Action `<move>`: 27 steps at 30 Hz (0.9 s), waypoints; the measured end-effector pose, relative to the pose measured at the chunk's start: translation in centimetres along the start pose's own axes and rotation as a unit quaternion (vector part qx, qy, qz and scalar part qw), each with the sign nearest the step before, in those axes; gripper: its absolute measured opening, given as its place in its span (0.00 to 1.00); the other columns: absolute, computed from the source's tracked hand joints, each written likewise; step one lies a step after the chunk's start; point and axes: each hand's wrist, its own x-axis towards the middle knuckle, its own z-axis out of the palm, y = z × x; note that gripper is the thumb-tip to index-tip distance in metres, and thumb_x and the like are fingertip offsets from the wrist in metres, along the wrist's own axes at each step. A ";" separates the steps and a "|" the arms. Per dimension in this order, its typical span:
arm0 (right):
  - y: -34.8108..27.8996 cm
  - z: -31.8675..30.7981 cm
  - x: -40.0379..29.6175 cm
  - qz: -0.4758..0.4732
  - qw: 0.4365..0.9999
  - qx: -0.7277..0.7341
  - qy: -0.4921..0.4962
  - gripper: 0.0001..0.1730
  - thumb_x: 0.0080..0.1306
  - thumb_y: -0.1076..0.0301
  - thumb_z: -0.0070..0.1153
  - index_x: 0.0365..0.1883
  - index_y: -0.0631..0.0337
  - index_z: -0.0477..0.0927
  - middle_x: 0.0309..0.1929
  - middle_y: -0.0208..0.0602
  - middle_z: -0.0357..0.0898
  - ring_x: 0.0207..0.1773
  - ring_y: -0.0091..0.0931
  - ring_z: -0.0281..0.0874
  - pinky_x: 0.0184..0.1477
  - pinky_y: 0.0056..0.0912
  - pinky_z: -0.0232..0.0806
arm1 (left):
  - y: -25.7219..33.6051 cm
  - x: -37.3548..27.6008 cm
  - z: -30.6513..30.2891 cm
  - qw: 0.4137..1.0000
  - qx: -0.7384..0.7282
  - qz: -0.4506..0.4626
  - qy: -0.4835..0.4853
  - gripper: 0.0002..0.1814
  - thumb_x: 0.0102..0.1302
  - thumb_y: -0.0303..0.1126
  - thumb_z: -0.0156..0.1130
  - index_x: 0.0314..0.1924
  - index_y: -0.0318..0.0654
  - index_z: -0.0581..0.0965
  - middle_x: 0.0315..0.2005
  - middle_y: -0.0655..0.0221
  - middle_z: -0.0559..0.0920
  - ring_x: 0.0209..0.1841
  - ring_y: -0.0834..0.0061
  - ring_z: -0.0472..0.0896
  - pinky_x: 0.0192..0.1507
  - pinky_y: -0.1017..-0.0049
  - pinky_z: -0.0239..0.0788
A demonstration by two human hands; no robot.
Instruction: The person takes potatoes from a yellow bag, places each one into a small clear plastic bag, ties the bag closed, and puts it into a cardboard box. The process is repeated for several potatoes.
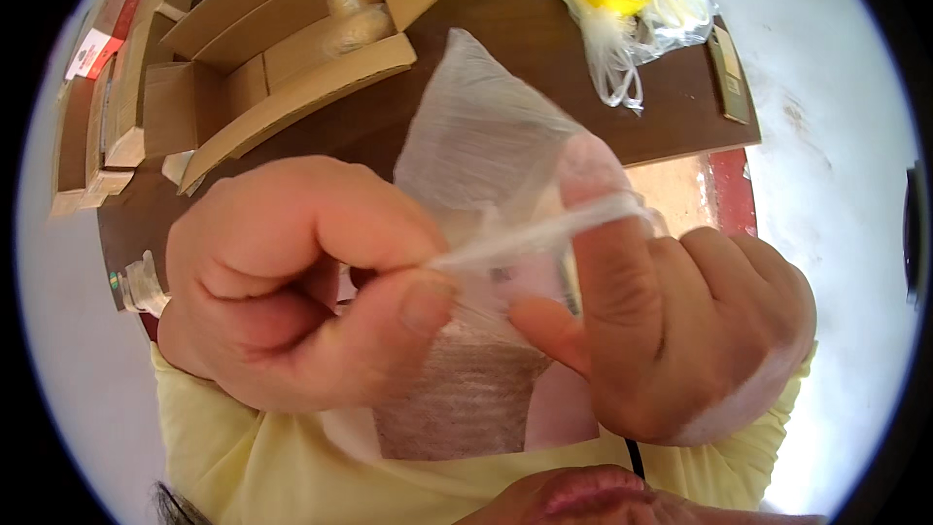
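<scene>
A thin translucent plastic bag (485, 135) is stretched up close before me, between both hands. My left hand (306, 284) pinches a twisted strip of its plastic between thumb and forefinger. That strip runs taut across to my right hand (678, 321), where it loops over the raised forefinger. The right thumb sits behind the film, and the other right fingers are curled. Through the lower part of the bag a brown surface shows blurred. Whether anything lies inside the bag, I cannot tell.
Beyond my hands, an open cardboard box (291, 106) on the dark table (510, 7) holds round brown items (357, 22) in clear plastic. More cartons (120, 87) stand left. Yellow and clear plastic bags (619, 22) lie at the back right, near a flat rectangular object (729, 76).
</scene>
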 end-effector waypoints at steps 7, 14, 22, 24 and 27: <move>0.6 2.8 0.4 -0.006 1.000 0.009 0.012 0.41 0.50 0.52 0.63 0.57 0.70 0.69 0.13 0.24 0.62 0.13 0.23 0.60 0.16 0.28 0.53 | -0.6 1.2 0.6 0.990 -0.039 -0.130 0.024 0.07 0.64 0.29 0.56 0.32 0.33 0.72 0.27 0.62 0.80 0.22 0.82 0.75 0.22 0.83 0.67; 2.6 5.8 3.6 0.018 0.994 0.065 -0.083 0.37 0.49 0.54 0.62 0.53 0.70 0.70 0.12 0.28 0.71 0.17 0.25 0.75 0.16 0.26 0.62 | -4.6 4.5 1.7 0.909 -0.302 -0.276 0.077 0.07 0.69 0.33 0.51 0.34 0.38 0.70 0.29 0.65 0.80 0.27 0.78 0.78 0.23 0.81 0.71; 4.1 8.2 4.8 0.015 0.991 0.110 -0.071 0.39 0.47 0.53 0.66 0.53 0.67 0.67 0.14 0.34 0.73 0.19 0.33 0.76 0.19 0.33 0.64 | -8.3 4.4 1.9 0.905 -0.338 -0.246 0.081 0.08 0.69 0.35 0.52 0.35 0.39 0.71 0.26 0.69 0.78 0.28 0.79 0.78 0.28 0.79 0.73; 4.1 9.0 5.0 0.019 0.989 0.111 -0.095 0.40 0.47 0.54 0.67 0.55 0.65 0.66 0.15 0.35 0.73 0.20 0.35 0.75 0.20 0.35 0.64 | -8.7 4.4 2.1 0.902 -0.337 -0.255 0.084 0.08 0.68 0.34 0.53 0.35 0.37 0.72 0.26 0.69 0.78 0.28 0.79 0.78 0.30 0.79 0.73; 3.8 9.2 5.6 0.025 0.985 0.100 -0.137 0.41 0.47 0.55 0.66 0.56 0.64 0.65 0.17 0.37 0.75 0.23 0.37 0.76 0.23 0.37 0.66 | -8.5 4.3 2.4 0.900 -0.339 -0.263 0.081 0.08 0.67 0.33 0.55 0.36 0.35 0.73 0.26 0.69 0.78 0.28 0.79 0.77 0.32 0.79 0.73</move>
